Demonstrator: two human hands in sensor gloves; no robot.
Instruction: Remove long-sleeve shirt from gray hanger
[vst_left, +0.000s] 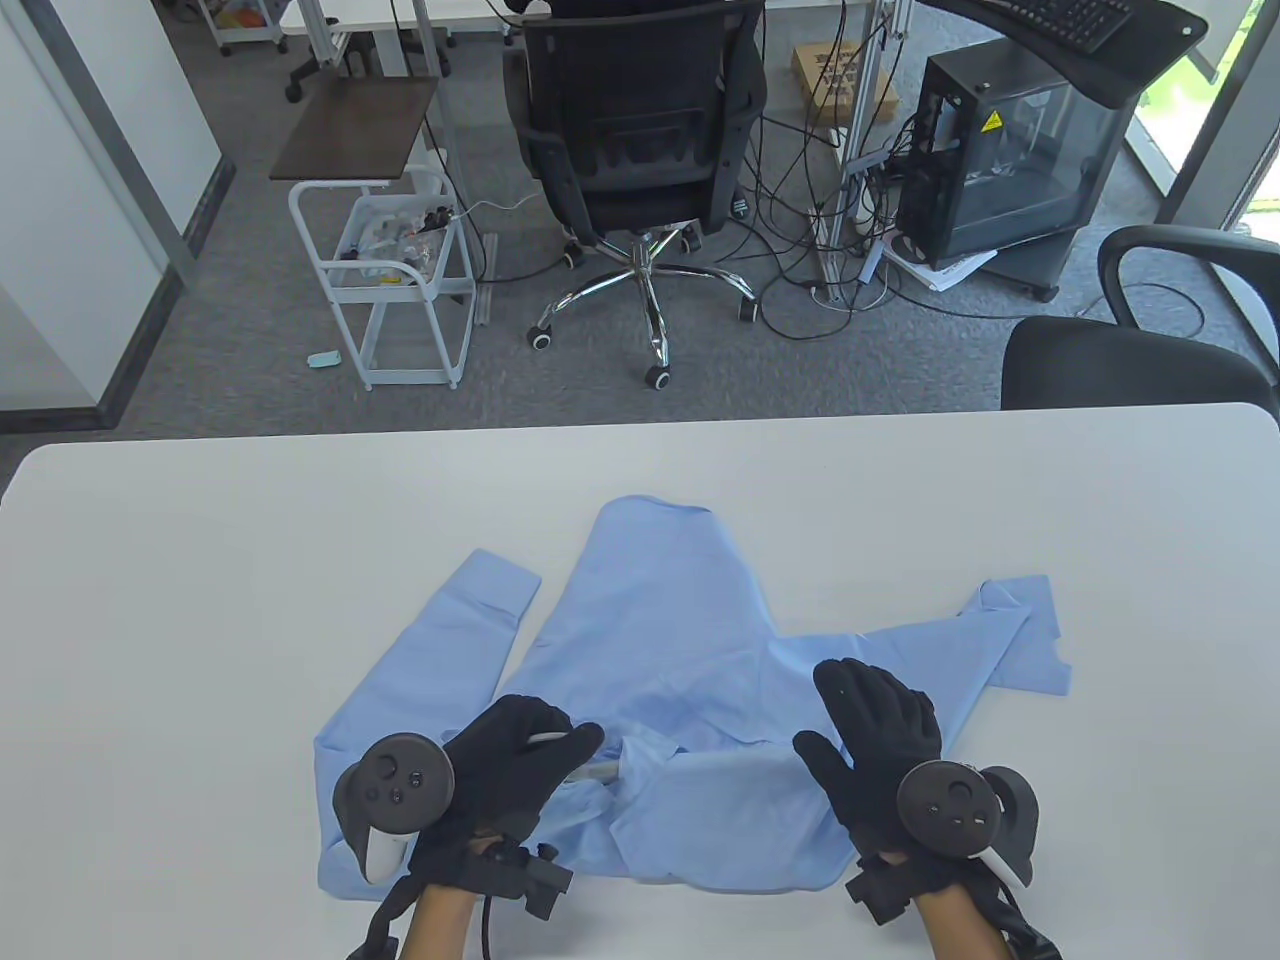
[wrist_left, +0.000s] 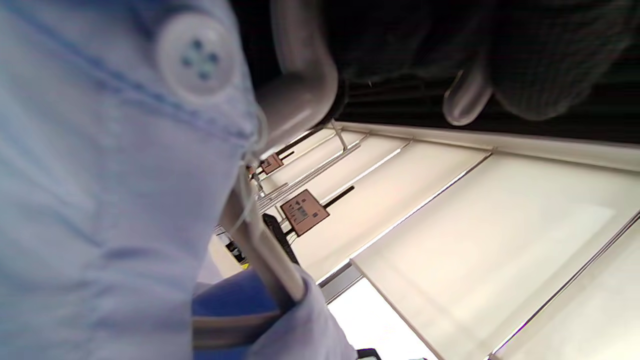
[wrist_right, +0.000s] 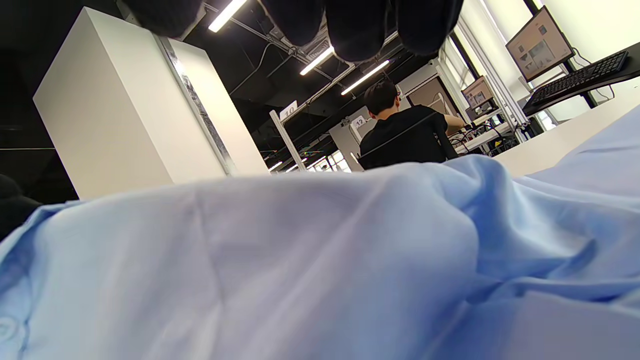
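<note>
A light blue long-sleeve shirt (vst_left: 680, 660) lies spread on the white table (vst_left: 200, 560), collar end toward me. My left hand (vst_left: 545, 745) grips the hook of the gray hanger (vst_left: 592, 772) where it sticks out at the collar. The rest of the hanger is hidden inside the shirt. In the left wrist view the hanger's curved hook (wrist_left: 302, 65) passes under my gloved fingers (wrist_left: 540, 60), beside the shirt's buttoned edge (wrist_left: 100, 175). My right hand (vst_left: 875, 705) lies flat and open on the shirt's right shoulder. Its fingertips (wrist_right: 350, 25) hang above the cloth (wrist_right: 300, 260).
The shirt's left sleeve (vst_left: 440, 630) and right sleeve (vst_left: 1010, 640) lie folded out to either side. A black office chair (vst_left: 1130, 370) stands at the table's far right edge. Another chair (vst_left: 640, 150) and a white cart (vst_left: 400, 280) stand on the floor beyond.
</note>
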